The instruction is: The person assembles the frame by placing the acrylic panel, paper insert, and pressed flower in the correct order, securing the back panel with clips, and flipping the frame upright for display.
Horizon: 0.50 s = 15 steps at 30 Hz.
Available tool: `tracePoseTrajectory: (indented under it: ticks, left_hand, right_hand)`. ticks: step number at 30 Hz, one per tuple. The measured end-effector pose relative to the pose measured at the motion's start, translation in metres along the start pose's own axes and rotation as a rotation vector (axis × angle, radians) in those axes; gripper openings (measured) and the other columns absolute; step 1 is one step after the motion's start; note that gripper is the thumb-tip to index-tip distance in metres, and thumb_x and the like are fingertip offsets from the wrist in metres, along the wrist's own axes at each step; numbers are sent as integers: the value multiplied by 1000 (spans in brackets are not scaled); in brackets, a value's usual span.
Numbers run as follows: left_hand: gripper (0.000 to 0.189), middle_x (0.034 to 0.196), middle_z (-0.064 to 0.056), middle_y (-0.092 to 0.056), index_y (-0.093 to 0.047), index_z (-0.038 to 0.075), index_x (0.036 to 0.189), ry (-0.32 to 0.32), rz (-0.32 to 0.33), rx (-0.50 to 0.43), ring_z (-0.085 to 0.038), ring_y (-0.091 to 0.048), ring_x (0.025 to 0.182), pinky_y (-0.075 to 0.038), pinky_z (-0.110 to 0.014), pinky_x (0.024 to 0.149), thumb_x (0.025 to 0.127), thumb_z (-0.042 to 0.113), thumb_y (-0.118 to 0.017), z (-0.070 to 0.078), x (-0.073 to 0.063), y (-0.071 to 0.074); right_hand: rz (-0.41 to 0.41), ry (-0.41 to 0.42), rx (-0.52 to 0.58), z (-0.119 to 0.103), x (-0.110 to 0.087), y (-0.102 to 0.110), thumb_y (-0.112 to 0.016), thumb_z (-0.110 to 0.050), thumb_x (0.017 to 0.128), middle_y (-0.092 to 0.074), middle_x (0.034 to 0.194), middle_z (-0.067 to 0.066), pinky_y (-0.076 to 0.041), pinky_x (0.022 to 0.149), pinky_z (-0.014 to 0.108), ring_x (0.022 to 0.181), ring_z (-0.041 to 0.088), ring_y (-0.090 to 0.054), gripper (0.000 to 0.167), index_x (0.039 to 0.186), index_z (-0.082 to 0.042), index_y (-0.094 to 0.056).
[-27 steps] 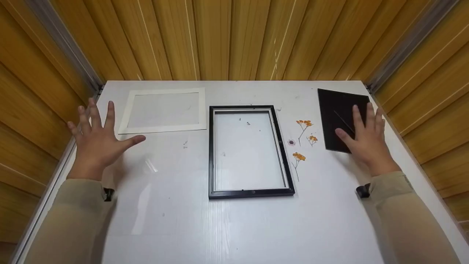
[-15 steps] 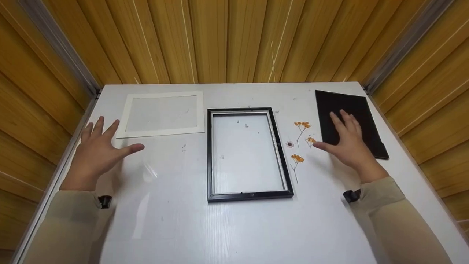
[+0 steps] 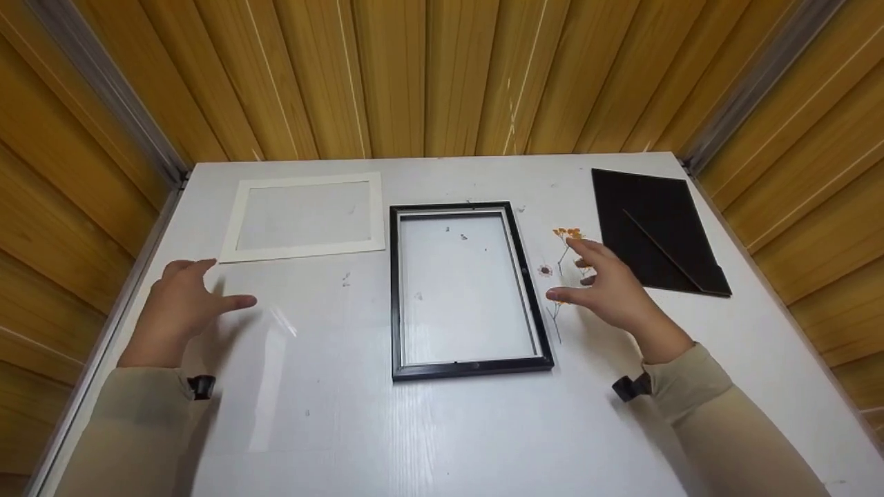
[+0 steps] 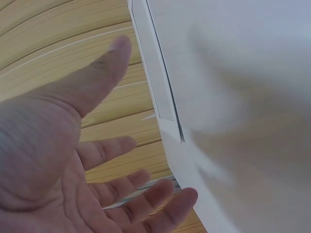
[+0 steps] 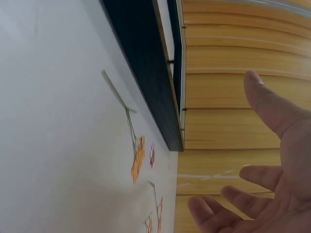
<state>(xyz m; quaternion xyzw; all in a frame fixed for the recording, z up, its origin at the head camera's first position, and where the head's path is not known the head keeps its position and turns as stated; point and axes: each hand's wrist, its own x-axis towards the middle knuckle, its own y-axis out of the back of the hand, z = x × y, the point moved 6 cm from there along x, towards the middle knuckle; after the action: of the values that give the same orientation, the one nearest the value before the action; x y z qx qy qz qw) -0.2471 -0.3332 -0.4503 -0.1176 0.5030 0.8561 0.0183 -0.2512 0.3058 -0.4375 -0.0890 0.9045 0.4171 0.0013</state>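
Note:
My left hand [image 3: 176,304] hovers over the white table's left side, thumb spread, nothing in it. Just beyond it lies a white picture mat [image 3: 376,214] with a rectangular opening. My right hand [image 3: 611,293] hangs over the dried pressed flowers, fingers a little bent and apart from the thumb, holding nothing. Below that hand, the head view shows an orange flower sprig [image 3: 568,233] and a small pinkish flower [image 3: 545,270]; other sprigs are partly hidden. Between the hands a black picture frame [image 3: 473,367] lies flat. The right wrist view shows its dark side [image 5: 146,63] beside an orange sprig [image 5: 138,160].
A black backing panel [image 3: 670,214] with a slanting thin strip on it lies at the back right. Glare streaks [image 3: 266,393] mark a faint see-through sheet at the left front. Wood-patterned walls [image 3: 456,76] enclose the table's back and sides.
My right hand has moved left and nearer, from over the black panel to over the flowers, its fingers bending. The left hand has come slightly nearer, its fingers less spread.

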Motion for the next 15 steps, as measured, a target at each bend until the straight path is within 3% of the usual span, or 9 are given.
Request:
tracePoseTrajectory:
  ticks: [4,9,15]
  left_hand:
    - [124,166,-52,-27,-32,-9,172,30,-46,-14,-71,-44,144,-43,-83,121,89,59,-93,-4,-1,-5]
    - [126,157,-53,-34,-39,-16,162,94,-115,14,-64,-53,130,-51,-77,111,84,67,-93,-8,-5,-9]
    - [124,147,-51,-51,-44,-24,151,157,-207,43,-61,-57,127,-56,-75,107,79,60,-99,-8,-14,-17]
  right_hand:
    - [-59,-33,52,-6,-3,-16,-94,-45,94,-45,175,28,-66,106,54,140,47,-68,106,173,0,-40]
    - [-105,-51,45,-11,-5,-32,-97,-41,91,-68,152,28,-63,91,38,119,33,-77,97,165,4,-52]
    - [-177,-58,-5,-18,-8,-45,-99,-38,88,-55,166,33,-63,95,43,119,35,-74,105,164,12,-47]
